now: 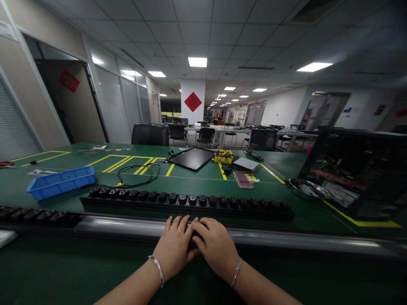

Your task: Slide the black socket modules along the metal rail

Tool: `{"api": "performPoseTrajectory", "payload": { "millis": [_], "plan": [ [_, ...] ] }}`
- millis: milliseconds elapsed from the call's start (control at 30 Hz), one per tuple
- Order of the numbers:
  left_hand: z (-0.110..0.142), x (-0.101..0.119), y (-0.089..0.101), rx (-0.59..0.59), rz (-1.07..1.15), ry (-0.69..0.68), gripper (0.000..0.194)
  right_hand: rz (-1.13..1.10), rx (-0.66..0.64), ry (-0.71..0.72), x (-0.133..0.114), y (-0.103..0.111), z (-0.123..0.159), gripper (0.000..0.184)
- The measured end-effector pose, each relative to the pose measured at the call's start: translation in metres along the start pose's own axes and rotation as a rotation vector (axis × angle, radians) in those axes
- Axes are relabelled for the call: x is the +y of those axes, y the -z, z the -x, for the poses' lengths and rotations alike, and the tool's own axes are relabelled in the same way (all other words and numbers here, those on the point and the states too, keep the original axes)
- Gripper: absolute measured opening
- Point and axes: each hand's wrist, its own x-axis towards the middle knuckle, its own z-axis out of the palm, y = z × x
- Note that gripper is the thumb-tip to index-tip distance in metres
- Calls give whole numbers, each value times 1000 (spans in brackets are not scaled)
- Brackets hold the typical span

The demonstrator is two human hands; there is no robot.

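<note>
My left hand [174, 248] lies on the silver rail [286, 239] at the near edge of the green workbench [197, 180]. Its fingers are stretched out flat and close together. My right hand [218, 246] sits right beside it, touching it, with its fingers bent toward the left hand over a small dark thing I cannot make out. Each wrist wears a thin bracelet. Just beyond the hands runs a long black power strip [187, 202] with a row of sockets.
A blue plastic tray [60, 181] sits at the left with a looped black cable [140, 176] behind it. A flat black panel [192, 158], a yellow item [223, 156] and a grey box [246, 164] lie mid-table. A metal dish [307, 189] and an open computer case [359, 169] stand at the right.
</note>
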Motion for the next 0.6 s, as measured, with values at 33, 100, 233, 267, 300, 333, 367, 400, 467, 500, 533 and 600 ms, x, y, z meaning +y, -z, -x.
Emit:
{"api": "performPoseTrajectory", "payload": {
  "millis": [33,100,233,267,300,333,367,400,467,500,533,600],
  "plan": [
    [0,0,0,1,0,1,64,6,-3,-8,0,0,0,21],
    [0,0,-1,6,-2,2,63,13,-7,-36,1,2,0,22],
    [0,0,0,5,-4,-3,62,21,-13,-108,6,5,2,26],
    [0,0,1,5,0,-4,64,35,-15,-122,8,7,3,28],
    [0,0,1,4,4,-5,65,54,-17,-137,11,9,4,29],
    [0,0,2,5,8,-5,67,78,-20,-153,14,12,6,31],
    [0,0,3,4,12,-5,68,104,-29,-167,17,15,7,31],
    [0,0,4,5,14,-3,69,135,-42,-180,21,19,9,30],
    [0,0,4,9,15,1,69,204,-91,-212,31,28,13,25],
    [0,0,4,11,16,4,69,241,-126,-233,36,34,14,23],
    [0,0,4,13,17,5,68,272,-163,-258,41,40,16,20],
    [0,0,4,12,22,4,68,316,-240,-307,50,51,17,17]
  ]
}}
